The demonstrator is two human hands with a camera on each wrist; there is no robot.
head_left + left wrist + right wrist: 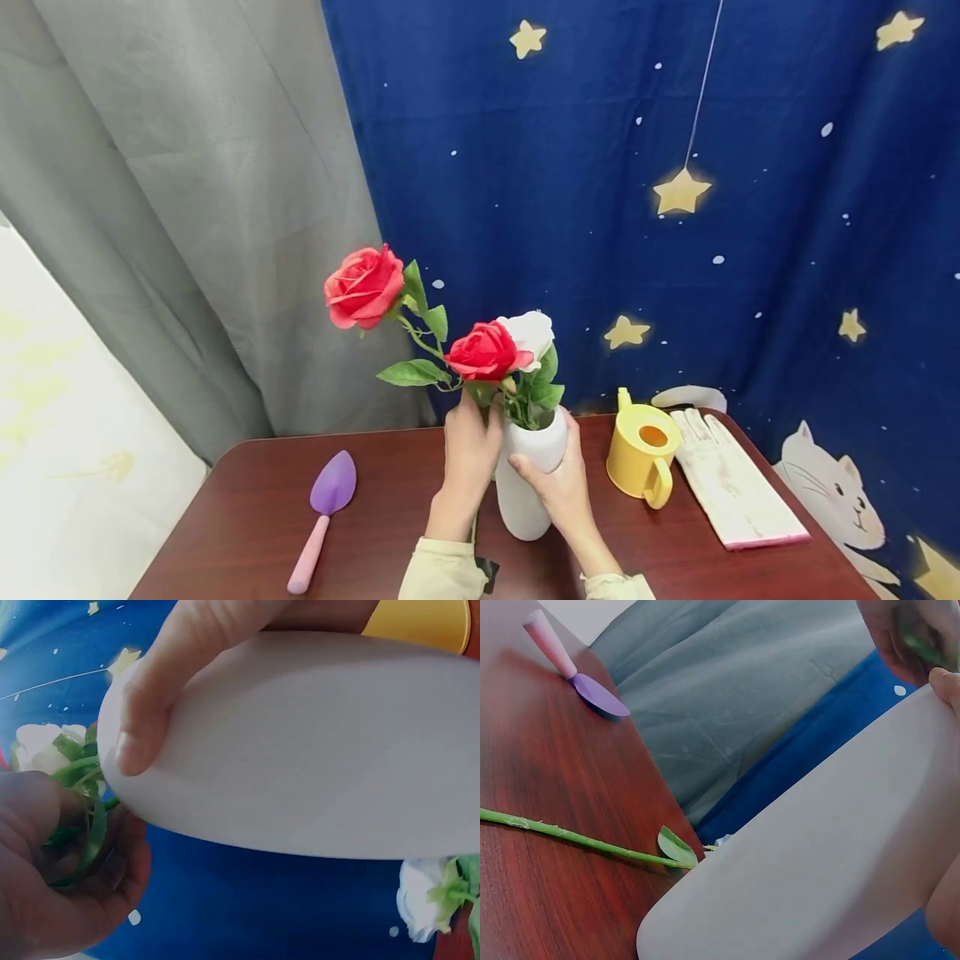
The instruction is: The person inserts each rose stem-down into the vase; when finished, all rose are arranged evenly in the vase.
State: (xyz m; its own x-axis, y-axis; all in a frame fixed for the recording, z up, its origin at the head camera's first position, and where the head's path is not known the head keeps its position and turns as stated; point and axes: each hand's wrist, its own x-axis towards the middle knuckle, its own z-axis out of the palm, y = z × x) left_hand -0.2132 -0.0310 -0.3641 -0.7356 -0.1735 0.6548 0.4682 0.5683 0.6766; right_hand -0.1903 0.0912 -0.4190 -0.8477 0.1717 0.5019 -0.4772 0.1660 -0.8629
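My right hand (557,487) grips a tall white vase (522,504) near its top, the thumb across the front. The vase leans slightly. A white rose (530,336) stands in its mouth, leaves over the rim. Just left of that rim my left hand (468,446) holds green stem and leaf (94,832) in curled fingers. Above this hand are a red rose (486,353), overlapping the white one, and another red rose (365,288), which leans out to the left. How many stems the left hand holds, I cannot tell.
Behind the vase a second white rose (426,898) and a green stem (585,840) lie on the brown table (390,467). A purple trowel (332,485) with a pink handle lies left. To the right are a yellow watering can (633,450) and white gloves (738,487).
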